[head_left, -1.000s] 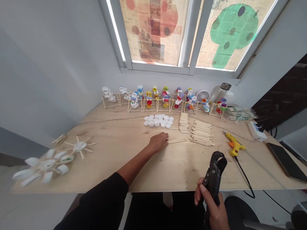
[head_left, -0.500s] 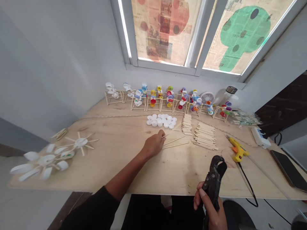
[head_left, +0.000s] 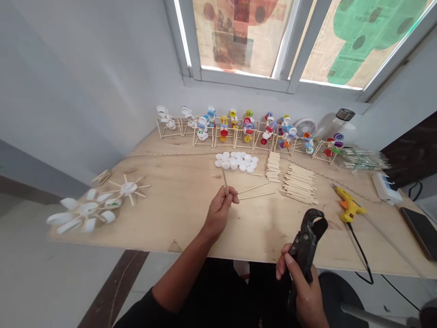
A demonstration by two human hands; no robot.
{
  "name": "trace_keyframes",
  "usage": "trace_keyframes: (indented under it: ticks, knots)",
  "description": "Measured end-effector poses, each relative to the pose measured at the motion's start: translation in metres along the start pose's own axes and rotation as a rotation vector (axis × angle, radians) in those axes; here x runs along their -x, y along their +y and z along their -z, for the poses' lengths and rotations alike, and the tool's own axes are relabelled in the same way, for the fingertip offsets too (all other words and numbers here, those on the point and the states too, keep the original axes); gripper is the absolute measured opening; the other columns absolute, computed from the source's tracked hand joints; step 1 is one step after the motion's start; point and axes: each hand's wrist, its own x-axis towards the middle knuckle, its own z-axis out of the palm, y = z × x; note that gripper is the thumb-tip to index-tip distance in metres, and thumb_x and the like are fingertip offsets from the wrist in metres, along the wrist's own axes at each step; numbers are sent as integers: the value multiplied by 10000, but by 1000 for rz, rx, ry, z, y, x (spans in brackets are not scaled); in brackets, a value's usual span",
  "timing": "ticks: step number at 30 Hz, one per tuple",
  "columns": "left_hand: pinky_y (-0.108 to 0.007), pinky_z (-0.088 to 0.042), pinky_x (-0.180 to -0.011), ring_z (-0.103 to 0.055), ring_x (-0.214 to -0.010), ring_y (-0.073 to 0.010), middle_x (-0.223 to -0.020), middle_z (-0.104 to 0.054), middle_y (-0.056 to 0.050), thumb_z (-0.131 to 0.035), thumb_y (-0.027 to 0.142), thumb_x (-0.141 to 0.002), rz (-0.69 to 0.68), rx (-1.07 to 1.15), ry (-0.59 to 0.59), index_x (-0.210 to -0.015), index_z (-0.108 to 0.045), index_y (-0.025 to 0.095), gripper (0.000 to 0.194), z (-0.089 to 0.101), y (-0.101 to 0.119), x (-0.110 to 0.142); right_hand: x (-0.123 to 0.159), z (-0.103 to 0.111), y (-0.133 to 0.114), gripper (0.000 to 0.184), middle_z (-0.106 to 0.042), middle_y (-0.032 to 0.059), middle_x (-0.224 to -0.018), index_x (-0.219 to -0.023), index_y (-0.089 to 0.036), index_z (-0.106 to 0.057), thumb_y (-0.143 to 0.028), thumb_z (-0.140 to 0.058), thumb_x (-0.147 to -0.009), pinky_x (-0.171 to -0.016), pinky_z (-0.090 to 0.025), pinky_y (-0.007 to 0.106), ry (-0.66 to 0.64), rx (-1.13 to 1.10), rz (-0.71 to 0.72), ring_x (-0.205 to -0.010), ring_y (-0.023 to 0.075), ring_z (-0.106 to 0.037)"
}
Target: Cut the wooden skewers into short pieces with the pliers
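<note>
My left hand (head_left: 221, 207) is closed on a thin wooden stick (head_left: 225, 178), which points up and away above the tabletop. Two long sticks (head_left: 256, 196) lie on the wood just right of that hand. At the table's front edge, my right hand (head_left: 303, 291) grips a black pipe cutter (head_left: 305, 246) by its handles; its curved jaw stands apart from the blade with nothing between. Beyond my left hand sits a cluster of white bottle caps (head_left: 239, 161). Cut sticks lie in a shorter pile (head_left: 273, 167) and a longer pile (head_left: 299, 184) to its right.
Several stick frames with coloured cap wheels (head_left: 223, 132) line the back by the wall. Left are a stick spoke wheel (head_left: 129, 188) and a white cap wheel (head_left: 88, 209). Right are a yellow glue gun (head_left: 348, 203), a power strip (head_left: 387, 188) and a phone (head_left: 419, 232).
My left hand has lifted from the sticks and drawn nearer, its stick now tilted upward. My right hand still holds the pipe cutter. The camera view has shifted somewhat.
</note>
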Motion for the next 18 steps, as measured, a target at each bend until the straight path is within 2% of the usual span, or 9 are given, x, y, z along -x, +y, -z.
trace_keyframes:
  ticks: [6,13,18]
  knots:
    - [-270,-373,-726,-481,-728,-132,-731,-512,5,-380,289,-875,-5,-87,-50,-879,-483,198,138,-9,-16,11,4,5,3,187,-513,-31,-600,-897,-204,-499,-388,-485,-867,-611,-366,269,-20,12,25,-585,142,-498]
    - [-281,-404,-734,-503,-724,-134,-734,-537,-2,-376,311,-870,28,-104,-64,-891,-472,197,151,-9,-32,17,6,7,1,202,-511,-30,-591,-880,-192,-504,-392,-478,-868,-618,-369,277,-23,43,53,-580,144,-502]
    - [-311,-425,-779,-530,-753,-139,-759,-558,-16,-377,329,-871,59,-96,-89,-904,-463,190,167,-9,-35,18,7,6,-3,214,-516,-21,-593,-865,-187,-499,-399,-476,-866,-606,-380,280,-33,42,45,-584,152,-504]
